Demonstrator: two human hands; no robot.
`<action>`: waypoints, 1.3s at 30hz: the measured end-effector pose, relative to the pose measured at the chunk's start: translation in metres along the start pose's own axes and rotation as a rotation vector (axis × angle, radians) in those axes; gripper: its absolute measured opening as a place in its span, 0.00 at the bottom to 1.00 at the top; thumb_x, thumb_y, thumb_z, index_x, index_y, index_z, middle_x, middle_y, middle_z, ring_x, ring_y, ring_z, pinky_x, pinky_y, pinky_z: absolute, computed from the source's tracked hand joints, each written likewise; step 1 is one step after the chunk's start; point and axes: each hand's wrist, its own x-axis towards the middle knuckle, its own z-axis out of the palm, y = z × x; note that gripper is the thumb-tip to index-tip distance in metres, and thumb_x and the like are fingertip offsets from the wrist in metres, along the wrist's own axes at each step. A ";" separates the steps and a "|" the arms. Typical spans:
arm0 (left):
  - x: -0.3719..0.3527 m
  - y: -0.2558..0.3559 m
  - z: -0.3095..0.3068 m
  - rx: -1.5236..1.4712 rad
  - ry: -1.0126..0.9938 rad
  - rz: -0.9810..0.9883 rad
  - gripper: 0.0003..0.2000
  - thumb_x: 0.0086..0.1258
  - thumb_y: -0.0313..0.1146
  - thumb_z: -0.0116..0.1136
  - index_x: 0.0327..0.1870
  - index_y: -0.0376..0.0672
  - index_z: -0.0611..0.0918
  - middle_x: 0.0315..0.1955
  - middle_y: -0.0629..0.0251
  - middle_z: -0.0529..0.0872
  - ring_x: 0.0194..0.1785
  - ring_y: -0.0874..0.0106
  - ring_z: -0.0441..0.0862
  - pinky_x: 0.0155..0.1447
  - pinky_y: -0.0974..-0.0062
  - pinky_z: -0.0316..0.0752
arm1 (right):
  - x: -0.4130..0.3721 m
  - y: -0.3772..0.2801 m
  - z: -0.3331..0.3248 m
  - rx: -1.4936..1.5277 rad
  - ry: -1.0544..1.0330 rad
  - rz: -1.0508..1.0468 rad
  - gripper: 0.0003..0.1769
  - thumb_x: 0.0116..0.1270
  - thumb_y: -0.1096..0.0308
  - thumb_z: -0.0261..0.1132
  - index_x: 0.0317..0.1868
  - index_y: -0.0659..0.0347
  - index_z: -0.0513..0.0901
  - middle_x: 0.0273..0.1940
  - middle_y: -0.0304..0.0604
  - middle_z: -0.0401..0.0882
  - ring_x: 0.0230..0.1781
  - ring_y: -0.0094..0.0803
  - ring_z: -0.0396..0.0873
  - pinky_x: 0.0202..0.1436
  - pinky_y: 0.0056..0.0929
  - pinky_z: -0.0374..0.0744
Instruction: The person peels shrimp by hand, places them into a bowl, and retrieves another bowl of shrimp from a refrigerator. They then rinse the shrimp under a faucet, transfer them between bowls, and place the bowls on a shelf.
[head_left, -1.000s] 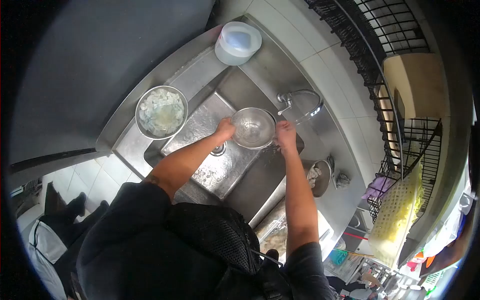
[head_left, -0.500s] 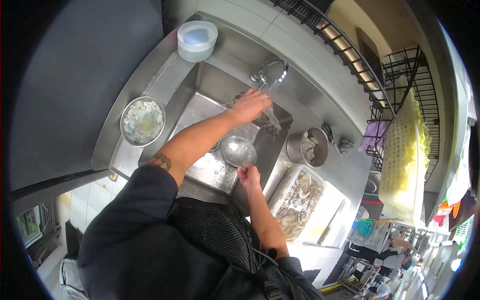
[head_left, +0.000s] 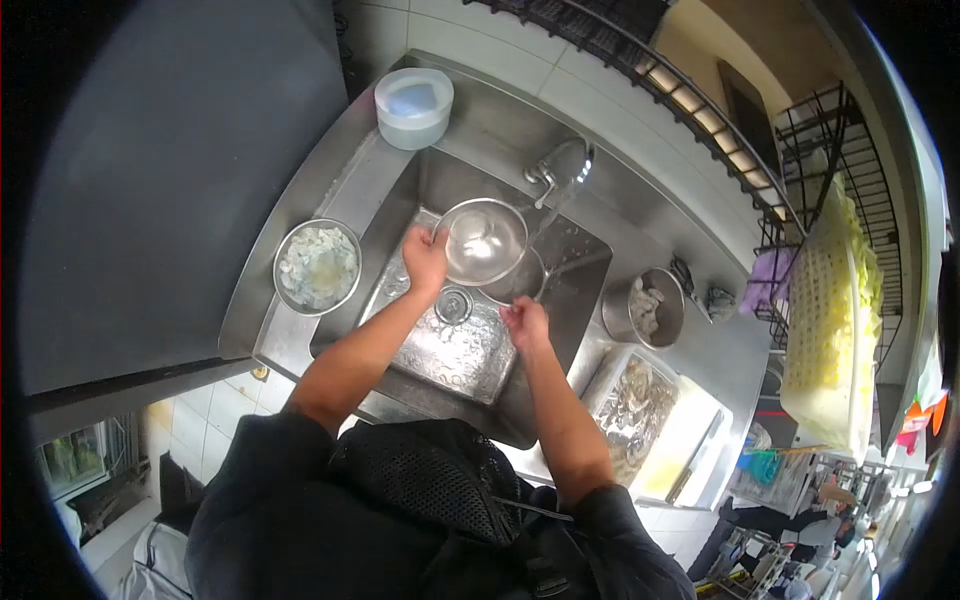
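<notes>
My left hand grips the rim of a shiny metal bowl over the sink, thumb at the edge. Partly beneath it is a second metal bowl, its near rim pinched by my right hand. Water runs from the tap just beyond the bowls. The inside of the upper bowl looks wet and holds no solid food. Below the bowls, the round drain shows on the wet sink floor.
Left of the sink stands a bowl of pale, wet food pieces; behind it, a white plastic tub. On the right are a metal pot, a container of what look like shrimp and a knife on a white board.
My left hand has drawn back from beside the tap and now holds a bowl. My right hand has moved slightly outward and right with its bowl. The view has shifted a little.
</notes>
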 end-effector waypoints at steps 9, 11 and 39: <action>-0.036 -0.026 0.036 -0.402 -0.399 -0.669 0.19 0.64 0.23 0.71 0.55 0.38 0.80 0.43 0.61 0.87 0.42 0.70 0.85 0.48 0.68 0.81 | -0.016 -0.079 0.058 -1.165 0.026 -0.972 0.12 0.54 0.76 0.68 0.25 0.59 0.71 0.21 0.39 0.71 0.22 0.31 0.71 0.32 0.33 0.77; -0.034 -0.039 0.061 -0.438 -0.567 -0.740 0.18 0.64 0.23 0.71 0.55 0.39 0.82 0.43 0.61 0.88 0.42 0.70 0.86 0.45 0.69 0.82 | -0.052 -0.103 0.076 -1.165 0.095 -1.016 0.13 0.51 0.76 0.69 0.24 0.60 0.69 0.20 0.38 0.69 0.23 0.30 0.71 0.30 0.35 0.73; -0.052 0.006 0.089 0.020 -1.096 0.259 0.16 0.66 0.27 0.63 0.55 0.35 0.85 0.48 0.55 0.91 0.53 0.70 0.85 0.58 0.69 0.77 | -0.175 -0.084 -0.059 -1.055 0.338 -1.392 0.18 0.49 0.81 0.61 0.44 0.61 0.77 0.56 0.55 0.77 0.51 0.60 0.80 0.51 0.51 0.81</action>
